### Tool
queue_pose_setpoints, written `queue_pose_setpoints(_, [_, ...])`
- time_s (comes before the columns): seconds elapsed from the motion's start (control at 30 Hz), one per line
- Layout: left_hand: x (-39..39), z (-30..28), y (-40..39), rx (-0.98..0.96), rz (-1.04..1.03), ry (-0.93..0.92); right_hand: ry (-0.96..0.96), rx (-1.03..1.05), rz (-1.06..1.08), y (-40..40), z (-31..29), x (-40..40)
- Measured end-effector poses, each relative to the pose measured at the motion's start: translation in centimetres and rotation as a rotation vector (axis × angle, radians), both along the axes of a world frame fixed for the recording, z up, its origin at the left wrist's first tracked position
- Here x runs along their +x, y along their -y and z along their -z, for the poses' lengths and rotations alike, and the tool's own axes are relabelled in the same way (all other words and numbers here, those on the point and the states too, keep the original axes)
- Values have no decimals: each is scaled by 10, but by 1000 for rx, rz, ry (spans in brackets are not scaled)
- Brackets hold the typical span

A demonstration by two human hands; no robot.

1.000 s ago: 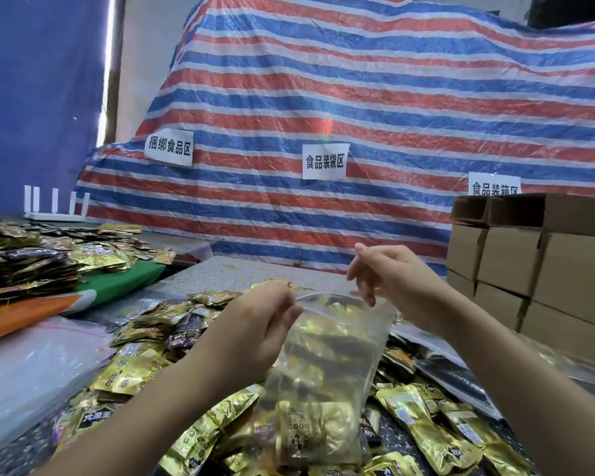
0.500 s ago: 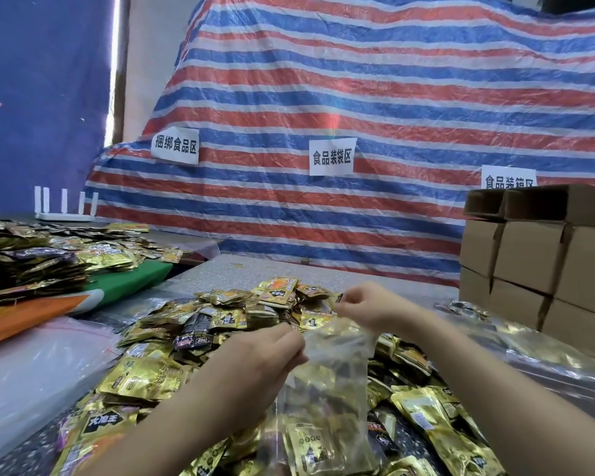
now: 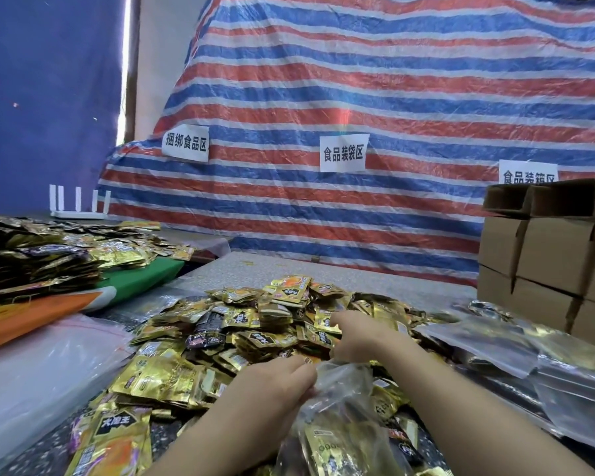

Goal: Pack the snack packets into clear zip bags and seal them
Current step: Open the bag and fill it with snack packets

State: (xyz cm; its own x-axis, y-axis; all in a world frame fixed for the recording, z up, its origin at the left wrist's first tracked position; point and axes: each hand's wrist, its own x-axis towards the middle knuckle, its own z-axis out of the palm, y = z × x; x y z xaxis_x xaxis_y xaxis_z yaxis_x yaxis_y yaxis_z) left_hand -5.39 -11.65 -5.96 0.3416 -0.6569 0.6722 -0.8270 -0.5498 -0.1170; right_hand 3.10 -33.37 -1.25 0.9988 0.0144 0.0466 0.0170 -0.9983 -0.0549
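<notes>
Head view: both hands, left and right, pinch one clear zip bag at lower centre; bare table lies beyond the packet pile.

A striped tarp with paper signs hangs behind stacked cardboard boxes.

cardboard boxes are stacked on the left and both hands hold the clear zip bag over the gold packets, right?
Not quite: the head view shows the brown cardboard boxes stacked on the right. Both hands, left and right, do hold the clear zip bag over the gold snack packets.
</notes>
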Motion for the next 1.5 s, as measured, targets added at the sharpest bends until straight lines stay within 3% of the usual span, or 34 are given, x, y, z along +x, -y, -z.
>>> queue_pose_setpoints(0.4, [12,17,4,-89,38,-166,-72,14,-18,-5,24,17])
queue_pose_setpoints(0.7, [13,20,3,-118,9,-252,16,-132,-74,-3,24,14])
queue_pose_setpoints(1.1, [8,18,3,-130,-8,-266,163,-32,-72,0,29,7])
queue_pose_setpoints(1.2, [7,18,3,-147,1,-270,210,103,-45,6,27,2])
queue_pose_setpoints(1.33, [6,12,1,-144,22,-267,274,456,-38,16,14,-10])
queue_pose_setpoints(1.5, [-3,-8,-2,-178,64,-183,338,1148,-23,24,-30,-38])
